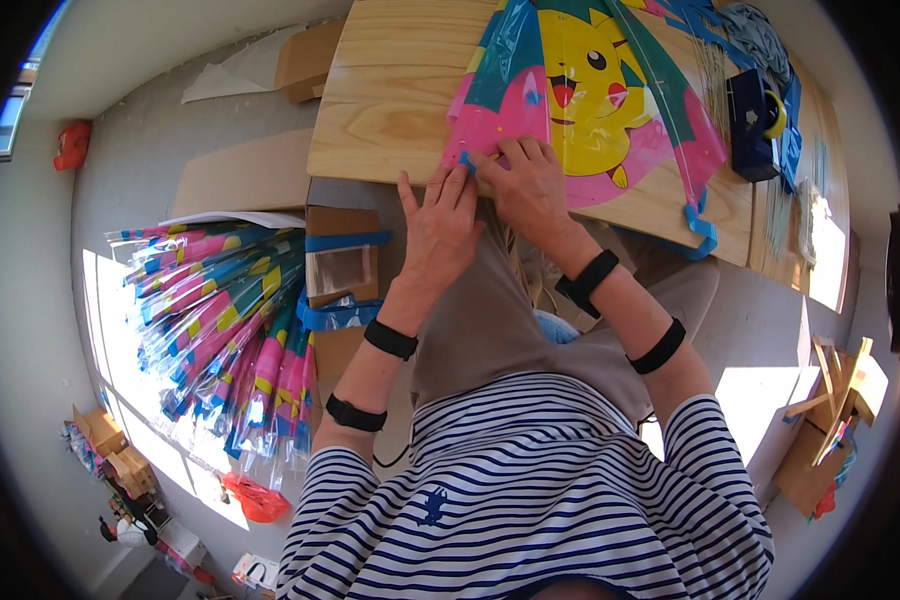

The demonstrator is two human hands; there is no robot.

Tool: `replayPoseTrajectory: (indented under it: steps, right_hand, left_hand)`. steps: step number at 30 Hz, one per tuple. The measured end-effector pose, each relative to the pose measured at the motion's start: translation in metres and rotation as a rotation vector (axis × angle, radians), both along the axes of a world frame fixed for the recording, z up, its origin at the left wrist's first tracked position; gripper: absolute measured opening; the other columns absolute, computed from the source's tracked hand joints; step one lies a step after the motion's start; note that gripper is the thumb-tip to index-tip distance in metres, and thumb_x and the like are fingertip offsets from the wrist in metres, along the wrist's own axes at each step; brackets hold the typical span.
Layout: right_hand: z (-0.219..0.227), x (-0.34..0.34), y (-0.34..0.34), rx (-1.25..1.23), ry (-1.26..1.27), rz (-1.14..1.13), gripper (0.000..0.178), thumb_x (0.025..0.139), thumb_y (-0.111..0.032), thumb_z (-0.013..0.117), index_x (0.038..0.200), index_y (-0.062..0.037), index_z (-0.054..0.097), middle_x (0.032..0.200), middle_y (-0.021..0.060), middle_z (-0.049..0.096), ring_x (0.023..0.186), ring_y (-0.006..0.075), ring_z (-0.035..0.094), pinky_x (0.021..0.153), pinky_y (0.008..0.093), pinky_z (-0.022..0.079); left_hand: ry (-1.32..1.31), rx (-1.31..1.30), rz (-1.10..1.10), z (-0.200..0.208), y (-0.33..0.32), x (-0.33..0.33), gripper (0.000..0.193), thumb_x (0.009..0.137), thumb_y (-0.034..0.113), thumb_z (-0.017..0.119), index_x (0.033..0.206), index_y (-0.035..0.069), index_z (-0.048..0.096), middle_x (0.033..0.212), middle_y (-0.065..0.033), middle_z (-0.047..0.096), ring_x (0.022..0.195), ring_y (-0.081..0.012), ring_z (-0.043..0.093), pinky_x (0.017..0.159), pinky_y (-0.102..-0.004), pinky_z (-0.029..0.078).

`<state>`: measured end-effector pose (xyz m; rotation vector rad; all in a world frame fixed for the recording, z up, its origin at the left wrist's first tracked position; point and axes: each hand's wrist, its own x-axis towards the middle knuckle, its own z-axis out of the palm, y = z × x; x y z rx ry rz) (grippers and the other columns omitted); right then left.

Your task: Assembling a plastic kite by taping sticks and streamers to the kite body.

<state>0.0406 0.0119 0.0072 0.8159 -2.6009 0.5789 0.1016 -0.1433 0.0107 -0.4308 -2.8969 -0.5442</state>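
Observation:
A thin plastic kite (585,185), pink, green and blue with a yellow cartoon figure, lies spread on the wooden table, its near edge by the table's front edge. At its near left corner is a small blue tab (465,160). My left hand (440,225) holds that corner from the left, index finger at the tab, outer fingers stretched, thumb hidden. From the right, my right hand (530,190) is closed at the same corner, thumb and fingertips against the sheet beside the tab. Blue ribbon (702,232) hangs from the kite's right corner.
Many rolled kites in clear sleeves (225,320) fan out at the left beside a cardboard box (342,215) with blue straps. On the table (385,85) at the right stand a dark blue box (753,125) and thin rods (712,75). Wooden scraps (835,410) lie farther right.

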Motion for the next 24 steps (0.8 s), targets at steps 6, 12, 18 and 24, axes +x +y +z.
replayPoseTrajectory:
  steps: [6,12,18,24]
  right_hand:
    - [-0.006,0.002,0.002,0.028,0.022,0.01,0.03,0.079,-0.017,0.063,0.108,-0.0137,0.07,0.103,0.0112,0.06,0.106,0.0308,0.056,0.103,0.0502,0.039]
    - [-0.006,0.004,-0.001,0.017,0.01,0.006,0.03,0.079,-0.015,0.063,0.109,-0.0125,0.07,0.104,0.0121,0.059,0.107,0.0321,0.055,0.104,0.0517,0.038]
    - [-0.006,0.005,-0.003,-0.003,0.008,0.001,0.031,0.078,-0.014,0.065,0.108,-0.0116,0.07,0.103,0.0124,0.06,0.107,0.0322,0.055,0.103,0.0522,0.038]
    - [0.002,-0.003,0.015,-0.201,-0.093,-0.086,0.023,0.081,-0.017,0.067,0.102,-0.0099,0.069,0.099,0.0127,0.061,0.103,0.0306,0.057,0.094,0.0463,0.043]
  left_hand:
    - [0.001,0.02,0.002,0.0,0.002,0.0,0.063,0.07,0.012,0.079,0.128,0.006,0.057,0.135,-0.0087,0.052,0.131,-0.0268,0.046,0.11,-0.0685,0.02]
    - [0.009,0.004,0.017,-0.002,0.0,0.001,0.064,0.07,0.012,0.078,0.13,0.006,0.056,0.137,-0.0073,0.051,0.131,-0.0255,0.046,0.11,-0.0694,0.019]
    - [0.018,-0.047,0.015,-0.001,-0.001,0.001,0.066,0.07,0.013,0.078,0.131,0.006,0.056,0.138,-0.0062,0.05,0.131,-0.0257,0.046,0.109,-0.0714,0.018]
    - [-0.027,-0.118,-0.004,0.003,0.005,-0.002,0.063,0.071,0.017,0.079,0.129,0.003,0.057,0.138,-0.008,0.051,0.131,-0.0282,0.045,0.11,-0.0731,0.015]
